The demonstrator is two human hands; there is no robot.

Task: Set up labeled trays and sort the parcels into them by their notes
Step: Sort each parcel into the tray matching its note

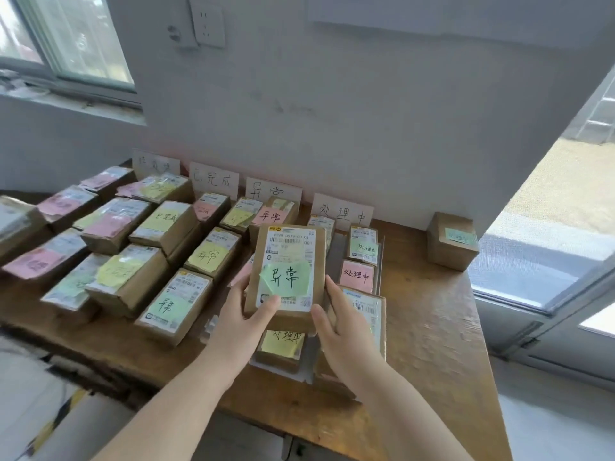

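Both hands hold up a brown cardboard parcel (289,261) with a white shipping label and a green note reading 异常. My left hand (244,314) grips its lower left side, thumb on the label. My right hand (339,327) holds its lower right edge. The parcel hovers above the wooden table (432,327), over parcels noted 处理中: a yellow one (283,344), a pink one (356,276) and a green one (363,249). White paper signs lean on the wall: 已完成 (214,180), 异常 (273,191), 处理中 (342,212). To the left lie 异常 parcels (176,306), (213,252).
Several more noted parcels fill the table's left half (109,224). One lone box with a green note (453,241) stands at the far right corner. A window (66,38) is at the upper left, and a glass door (549,261) opens on the right.
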